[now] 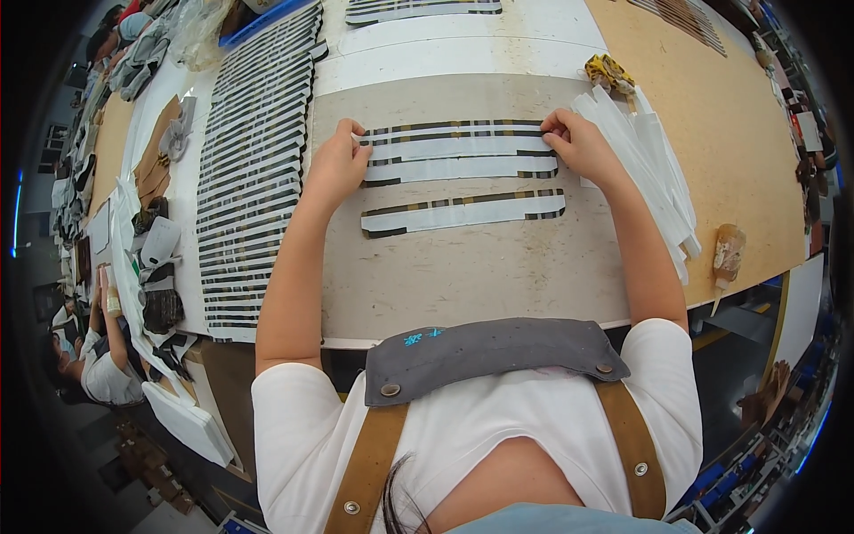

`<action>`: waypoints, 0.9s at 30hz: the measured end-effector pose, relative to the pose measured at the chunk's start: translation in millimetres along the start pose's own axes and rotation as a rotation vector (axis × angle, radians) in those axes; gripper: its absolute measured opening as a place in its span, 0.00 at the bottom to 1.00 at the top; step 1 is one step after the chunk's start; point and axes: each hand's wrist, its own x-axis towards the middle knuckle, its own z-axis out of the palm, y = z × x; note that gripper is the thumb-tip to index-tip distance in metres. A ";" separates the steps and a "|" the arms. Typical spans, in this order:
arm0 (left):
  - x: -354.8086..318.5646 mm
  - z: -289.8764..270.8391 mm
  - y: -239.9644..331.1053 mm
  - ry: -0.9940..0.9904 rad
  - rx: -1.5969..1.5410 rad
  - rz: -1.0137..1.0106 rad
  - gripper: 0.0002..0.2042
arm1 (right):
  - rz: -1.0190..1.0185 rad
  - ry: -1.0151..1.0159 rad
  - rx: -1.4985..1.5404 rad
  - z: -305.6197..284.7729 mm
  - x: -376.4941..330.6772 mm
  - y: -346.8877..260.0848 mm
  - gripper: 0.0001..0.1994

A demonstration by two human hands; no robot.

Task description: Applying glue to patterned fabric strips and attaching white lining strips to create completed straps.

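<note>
Pinching the two ends of a long, thin white strip with dark plaid-patterned edging [458, 133], the left hand [336, 167] and right hand [578, 142] have their fingertips closed on it at the top of a short row of like strips. It looks light, flat and limp, likely to sag or curl if lifted from one end, so both ends seem the sound places to hold. Two more such strips [463, 212] lie just below on the scuffed grey-brown board [463, 267]. A large sheet of the same strips [253, 169] sits to the left, and loose white backing strips [654, 169] lie fanned to the right. Other workers sit far left in a cluttered workshop.
</note>
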 end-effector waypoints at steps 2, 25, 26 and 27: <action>2.1 1.7 -3.1 -0.020 0.010 -0.008 0.13 | -0.057 0.052 -0.064 5.3 -1.2 4.3 0.09; 68.6 -40.8 -21.5 -0.192 -0.274 0.081 0.07 | 0.059 -0.095 0.251 -42.4 66.6 -9.4 0.07; 81.1 -45.0 -24.4 -0.149 -0.296 0.112 0.07 | 0.035 -0.036 0.261 -42.0 83.8 -15.2 0.06; 94.8 -46.4 -23.4 -0.094 -0.327 0.103 0.07 | 0.010 0.022 0.277 -40.3 105.7 -10.4 0.07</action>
